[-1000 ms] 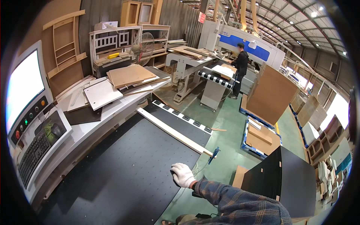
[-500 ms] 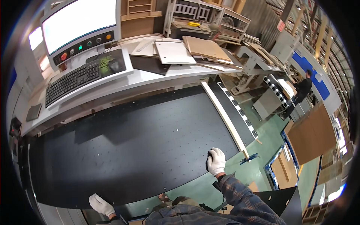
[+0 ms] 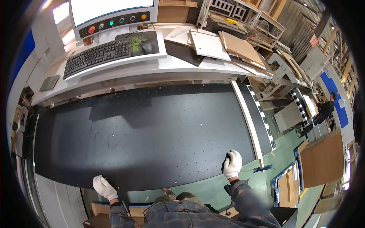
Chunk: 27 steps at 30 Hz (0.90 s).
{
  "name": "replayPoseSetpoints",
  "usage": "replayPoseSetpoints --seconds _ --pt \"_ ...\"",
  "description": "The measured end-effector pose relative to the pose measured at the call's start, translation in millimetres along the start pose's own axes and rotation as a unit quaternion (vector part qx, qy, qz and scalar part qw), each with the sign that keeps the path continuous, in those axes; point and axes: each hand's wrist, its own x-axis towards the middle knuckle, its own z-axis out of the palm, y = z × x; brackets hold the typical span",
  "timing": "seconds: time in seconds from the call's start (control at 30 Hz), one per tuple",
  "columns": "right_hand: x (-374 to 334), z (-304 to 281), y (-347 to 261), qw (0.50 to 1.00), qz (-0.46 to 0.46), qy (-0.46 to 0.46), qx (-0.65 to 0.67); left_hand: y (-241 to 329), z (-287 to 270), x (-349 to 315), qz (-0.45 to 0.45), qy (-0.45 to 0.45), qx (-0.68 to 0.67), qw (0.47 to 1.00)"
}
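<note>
In front of me stretches a long black work surface point(image 3: 167, 129) dotted with small points. My left hand point(image 3: 105, 187), in a white glove, rests at its near left edge, the fingers laid out toward the surface and holding nothing I can see. Near the right front corner is my right hand point(image 3: 232, 165), also white-gloved. Its fingers are curled over something dark at their left side, too hidden to name. A pale straight strip point(image 3: 247, 121) crosses the surface's right end, beyond the right hand.
Behind the surface stands a white desk with a keyboard point(image 3: 97, 55), a mouse point(image 3: 147, 47) and a monitor point(image 3: 114, 9) above a button panel. Loose boards point(image 3: 211, 45) lie on it. A blue clamp-like tool point(image 3: 263, 168) juts out at right. Another person point(image 3: 326, 110) works far right.
My view has shifted, so the surface and desk sit further right and the monitor higher. Both hands keep nearly the same places along the near edge.
</note>
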Motion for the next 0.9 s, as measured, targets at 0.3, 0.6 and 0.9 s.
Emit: replayPoseSetpoints --seconds 0.3,0.6,0.9 --pt "15 -12 -12 1.000 0.005 0.024 0.018 -8 7 -3 -0.010 -0.018 0.007 1.000" --pt "26 -26 -26 0.999 0.006 0.012 0.046 -43 16 4 0.022 -0.038 0.036 0.998" --pt "28 -38 -26 0.998 0.021 0.013 0.052 59 -8 21 0.156 0.051 0.052 0.985"
